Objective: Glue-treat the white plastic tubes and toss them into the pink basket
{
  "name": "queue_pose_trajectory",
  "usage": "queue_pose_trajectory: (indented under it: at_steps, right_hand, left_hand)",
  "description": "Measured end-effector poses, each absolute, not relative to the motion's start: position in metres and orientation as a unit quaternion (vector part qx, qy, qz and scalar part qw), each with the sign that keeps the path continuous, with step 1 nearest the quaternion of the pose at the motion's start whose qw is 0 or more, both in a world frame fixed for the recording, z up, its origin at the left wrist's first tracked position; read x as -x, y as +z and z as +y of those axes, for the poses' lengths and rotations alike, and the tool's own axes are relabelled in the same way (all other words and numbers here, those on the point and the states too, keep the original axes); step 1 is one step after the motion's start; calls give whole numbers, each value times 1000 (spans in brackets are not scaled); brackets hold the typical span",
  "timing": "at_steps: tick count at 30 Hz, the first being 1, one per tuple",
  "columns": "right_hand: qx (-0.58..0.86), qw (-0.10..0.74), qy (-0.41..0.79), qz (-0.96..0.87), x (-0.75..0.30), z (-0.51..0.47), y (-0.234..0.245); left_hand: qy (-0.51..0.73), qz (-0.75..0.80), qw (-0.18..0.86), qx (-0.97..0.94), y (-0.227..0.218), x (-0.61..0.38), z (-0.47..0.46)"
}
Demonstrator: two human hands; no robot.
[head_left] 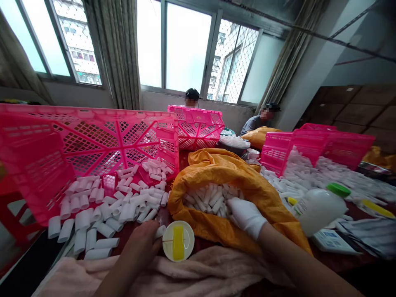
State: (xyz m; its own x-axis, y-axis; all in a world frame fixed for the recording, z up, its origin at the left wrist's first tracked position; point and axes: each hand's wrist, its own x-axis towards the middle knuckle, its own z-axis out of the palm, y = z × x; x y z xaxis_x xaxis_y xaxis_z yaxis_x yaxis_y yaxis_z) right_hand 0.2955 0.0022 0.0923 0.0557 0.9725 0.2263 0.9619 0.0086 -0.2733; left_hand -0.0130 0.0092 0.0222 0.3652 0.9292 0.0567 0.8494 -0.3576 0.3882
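Note:
My left hand (pixel 146 238), bare, is closed round a short white plastic tube (pixel 160 232) beside a small pale dish (pixel 189 231). A yellow block (pixel 178 242) lies across the dish, with a thin stick poking out of its left side. My right hand (pixel 246 216), in a white glove, reaches into the mouth of an orange woven sack (pixel 266 185). Its fingers are curled together against the white tubes (pixel 213 198) inside, and whatever they grip is hidden. Many more white tubes (pixel 123 210) lie loose on the table left of the sack.
A large pink crate (pixel 120 144) lies on its side behind the loose tubes. More pink crates (pixel 198 128) stand further back and at right. A white bottle with green cap (pixel 321 206) leans at right. Pinkish cloth (pixel 201 272) covers the front edge. Two people sit by the windows.

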Motion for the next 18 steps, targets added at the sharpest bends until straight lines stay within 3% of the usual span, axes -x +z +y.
queue_pose_trajectory:
  at_steps: [4, 9, 14, 18]
  right_hand:
    - [641, 260, 116, -713, -275, -22, 98]
    - [510, 401, 349, -676, -225, -16, 46]
    - [493, 418, 293, -704, -202, 15, 5]
    - [492, 367, 247, -750, -197, 15, 5]
  left_hand:
    - [128, 544, 194, -806, 10, 18, 10]
    - [123, 543, 248, -793, 3, 21, 11]
    - [117, 546, 214, -802, 0, 16, 12]
    - [109, 549, 209, -802, 1, 13, 12]
